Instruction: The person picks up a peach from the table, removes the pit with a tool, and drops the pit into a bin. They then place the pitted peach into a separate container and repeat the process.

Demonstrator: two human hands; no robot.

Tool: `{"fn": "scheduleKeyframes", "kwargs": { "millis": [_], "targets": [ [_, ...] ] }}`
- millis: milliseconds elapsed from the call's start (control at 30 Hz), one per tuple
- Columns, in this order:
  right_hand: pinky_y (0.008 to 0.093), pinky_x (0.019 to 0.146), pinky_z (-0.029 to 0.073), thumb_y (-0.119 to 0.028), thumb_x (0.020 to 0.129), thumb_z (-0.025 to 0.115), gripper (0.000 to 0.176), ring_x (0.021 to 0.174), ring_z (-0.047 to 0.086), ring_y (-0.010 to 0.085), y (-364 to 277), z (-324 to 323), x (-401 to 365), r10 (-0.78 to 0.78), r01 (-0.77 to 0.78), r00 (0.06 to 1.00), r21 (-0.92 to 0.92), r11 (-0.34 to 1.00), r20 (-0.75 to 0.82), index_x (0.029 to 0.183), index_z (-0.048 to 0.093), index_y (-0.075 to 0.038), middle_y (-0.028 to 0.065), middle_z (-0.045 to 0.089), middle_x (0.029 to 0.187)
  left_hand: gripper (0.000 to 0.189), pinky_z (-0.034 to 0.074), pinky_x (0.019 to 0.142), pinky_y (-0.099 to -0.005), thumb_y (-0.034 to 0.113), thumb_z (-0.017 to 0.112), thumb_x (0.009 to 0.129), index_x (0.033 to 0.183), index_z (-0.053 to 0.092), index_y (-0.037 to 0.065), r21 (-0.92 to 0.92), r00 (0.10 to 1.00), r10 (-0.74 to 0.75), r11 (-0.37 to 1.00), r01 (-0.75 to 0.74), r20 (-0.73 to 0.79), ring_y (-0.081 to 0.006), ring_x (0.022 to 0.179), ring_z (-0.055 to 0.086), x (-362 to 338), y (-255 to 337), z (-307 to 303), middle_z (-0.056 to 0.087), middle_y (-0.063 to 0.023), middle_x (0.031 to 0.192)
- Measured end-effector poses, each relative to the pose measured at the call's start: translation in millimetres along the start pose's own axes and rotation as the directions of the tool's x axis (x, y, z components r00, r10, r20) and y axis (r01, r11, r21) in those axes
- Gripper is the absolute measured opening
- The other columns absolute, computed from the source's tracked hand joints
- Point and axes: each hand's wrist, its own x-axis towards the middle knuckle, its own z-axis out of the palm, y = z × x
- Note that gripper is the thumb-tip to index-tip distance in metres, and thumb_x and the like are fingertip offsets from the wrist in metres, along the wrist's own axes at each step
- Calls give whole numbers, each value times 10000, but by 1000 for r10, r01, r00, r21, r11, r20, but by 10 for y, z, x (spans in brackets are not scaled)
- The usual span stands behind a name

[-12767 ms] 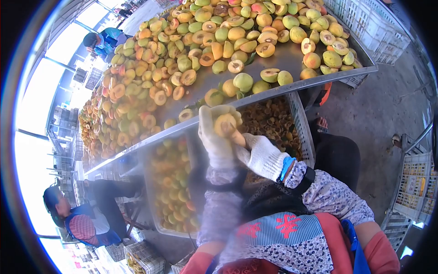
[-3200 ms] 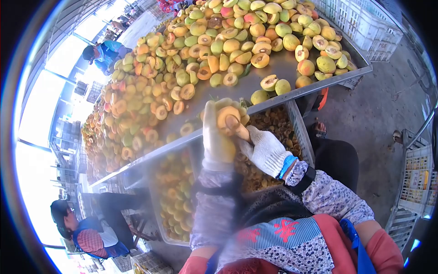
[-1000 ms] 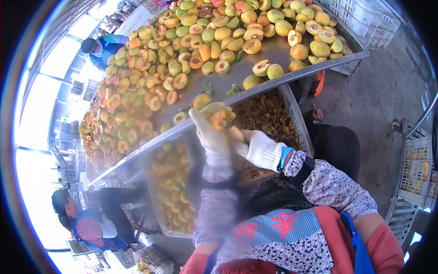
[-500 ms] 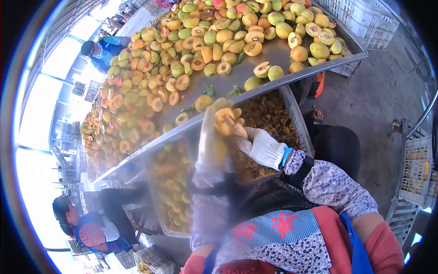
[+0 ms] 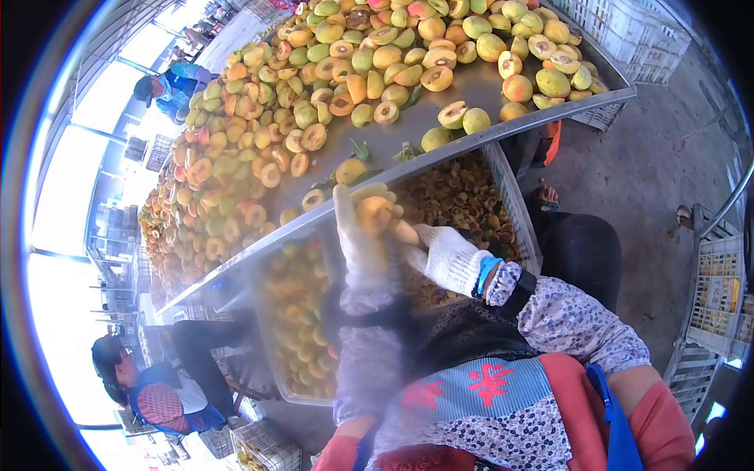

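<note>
My left hand (image 5: 363, 250), in a pale glove, is raised in front of the table edge with its fingers curled around an apricot half (image 5: 375, 213). Close against the fruit is my right hand (image 5: 449, 253), in a white knit glove, its fingers closed. A short orange-tan tip points from it toward the fruit; I cannot tell what the right hand grips. Below and behind both hands stands a crate (image 5: 514, 208) of small brown pieces. To the left, a blurred crate (image 5: 275, 369) holds yellow-green apricot halves.
A metal table (image 5: 471, 86) with a raised rim carries a large heap of apricots (image 5: 314, 86), many halved. Stacked white crates (image 5: 640, 43) stand beyond its right end, more crates (image 5: 715, 290) at far right. One person (image 5: 169, 392) sits at lower left, another (image 5: 177, 86) across the table.
Both hands have come slightly lower, still together at the apricot half. The left fingers now wrap it more openly to view. The seated person's arm has shifted.
</note>
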Motion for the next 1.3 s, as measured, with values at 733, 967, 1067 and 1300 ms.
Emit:
{"fn": "scheduleKeyframes", "kwargs": {
  "millis": [733, 967, 1067, 1300],
  "targets": [
    [392, 779, 513, -285, 970, 561, 311, 862, 667, 321, -37, 73, 143, -9, -27, 970, 140, 990, 244, 1102, 656, -20, 177, 696, 924, 516, 565, 627, -334, 547, 540, 947, 975, 625, 38, -225, 968, 35, 970, -92, -248, -225, 719, 649, -28, -23, 115, 648, -102, 878],
    [368, 762, 517, -348, 985, 534, 355, 826, 659, 340, -177, -20, 140, 172, -183, 916, -3, 983, 362, 1044, 657, -21, 169, 687, 881, 515, 475, 505, -335, 470, 524, 959, 857, 649, -19, -45, 952, -234, 972, 229, -196, -212, 538, 570, -2, 119, 56, 610, -113, 698],
    [331, 599, 494, -425, 986, 506, 422, 646, 597, 244, -103, -33, 137, 221, -316, 864, 145, 938, 453, 1030, 643, -29, 103, 623, 759, 519, 477, 507, -329, 469, 523, 958, 868, 653, -26, -83, 944, -269, 963, 258, -188, -208, 558, 584, 12, 113, 28, 621, -121, 717],
    [272, 431, 440, -538, 966, 515, 471, 473, 511, 105, -54, 18, 132, 130, -166, 905, 54, 985, 405, 946, 623, -80, -9, 526, 625, 505, 507, 500, -310, 541, 552, 926, 875, 636, 45, 159, 937, -351, 924, 348, -10, -210, 584, 622, 29, 86, -112, 635, -98, 743]
  ]
}}
